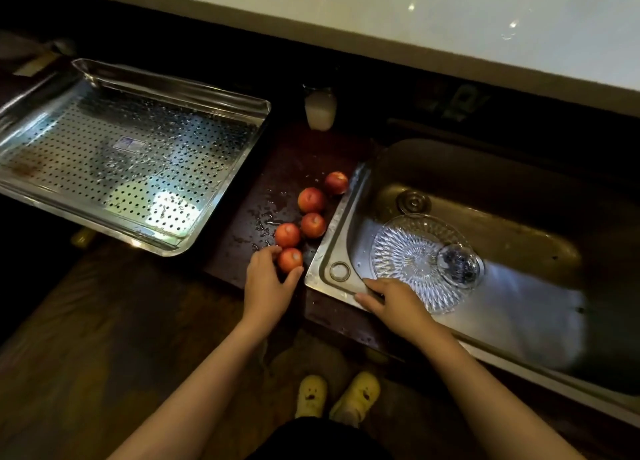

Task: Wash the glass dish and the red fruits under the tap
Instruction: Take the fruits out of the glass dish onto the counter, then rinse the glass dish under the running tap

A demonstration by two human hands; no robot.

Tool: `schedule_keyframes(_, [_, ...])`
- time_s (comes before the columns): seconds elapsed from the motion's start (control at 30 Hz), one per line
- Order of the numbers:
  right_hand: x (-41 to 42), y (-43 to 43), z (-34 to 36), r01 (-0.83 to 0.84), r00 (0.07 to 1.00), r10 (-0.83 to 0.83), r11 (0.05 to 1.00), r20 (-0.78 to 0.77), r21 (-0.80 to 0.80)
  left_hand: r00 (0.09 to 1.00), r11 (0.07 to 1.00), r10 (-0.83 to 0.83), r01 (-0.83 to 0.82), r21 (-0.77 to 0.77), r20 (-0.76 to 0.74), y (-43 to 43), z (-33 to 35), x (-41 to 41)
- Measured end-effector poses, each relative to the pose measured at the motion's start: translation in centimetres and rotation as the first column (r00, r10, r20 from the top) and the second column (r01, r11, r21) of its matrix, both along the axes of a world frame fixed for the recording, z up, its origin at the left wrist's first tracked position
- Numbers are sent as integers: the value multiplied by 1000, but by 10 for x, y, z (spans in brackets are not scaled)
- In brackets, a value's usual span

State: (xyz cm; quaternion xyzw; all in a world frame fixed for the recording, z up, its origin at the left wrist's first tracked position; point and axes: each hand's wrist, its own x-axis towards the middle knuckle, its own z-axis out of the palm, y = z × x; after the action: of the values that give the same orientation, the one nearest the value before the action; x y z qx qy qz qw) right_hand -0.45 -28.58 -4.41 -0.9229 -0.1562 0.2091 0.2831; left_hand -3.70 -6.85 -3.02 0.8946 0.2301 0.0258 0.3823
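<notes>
As the left hand (268,281) closes round the nearest fruit (290,259), thumb on its sink side and fingers (270,252) curled over its far side, the step in hand reads as taking up a first fruit for rinsing. The fruit looks to be resting on the dark counter (294,158), not lifted.

Just beyond the grip, four more red fruits (311,200) run in a loose line away from it, beside the sink's left rim.

Right of the grip is the sink (332,231). In it lies the glass dish (412,255), flat on the basin floor and partly over the drain (459,264). The right hand (391,302) lies across the sink's near rim, fingertips at the dish's near edge. Cannot tell whether it pinches that edge or only touches it.

Well to the left of the grip: a perforated tray (131,155), wet. Past the far end of the fruit line: a pale bottle (320,110). Tap not in view; no stream visible.

Judgement: rinsing of this fruit has not begun. The next move calls for a lift clear of the neighbouring fruit, which sits just beside it, then a short carry rightward over the rim into the basin. The fruit is round and the counter is wet, so a cupped, firm hold is wanted.
</notes>
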Motion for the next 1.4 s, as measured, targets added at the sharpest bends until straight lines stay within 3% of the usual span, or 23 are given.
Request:
schedule_keyframes(0.27, [-2,-1,-2,56,998,-55,998,-28,29,1000,1000,-20,19,-21,-13,1,13,-5])
schedule_keyframes(0.43, [-4,0,-4,86,996,-85,996,-36,27,986,991,-83,67,115,144,-9,38,-9])
schedule_keyframes(0.63, [2,-4,0,128,983,-115,988,-140,87,912,943,-330,332,32,245,-65,52,27])
schedule_keyframes(0.77, [18,-24,-4,197,940,-140,967,-310,160,887,886,-460,462,-39,45,-113,29,79])
schedule_keyframes(0.87, [33,-52,-16,339,906,-288,933,-310,124,858,882,-471,456,-114,-205,-143,0,106])
schedule_keyframes(1.0, [50,-105,-41,464,847,-451,885,-282,-23,777,854,-490,519,-39,-395,-165,-34,126])
schedule_keyframes(1.2, [71,-160,-79,542,750,-601,797,-274,-267,770,872,-369,480,92,-521,-159,-75,166])
schedule_keyframes(1.4, [88,-167,-109,672,614,-757,650,-225,-354,775,885,-315,448,125,-548,-155,-110,192])
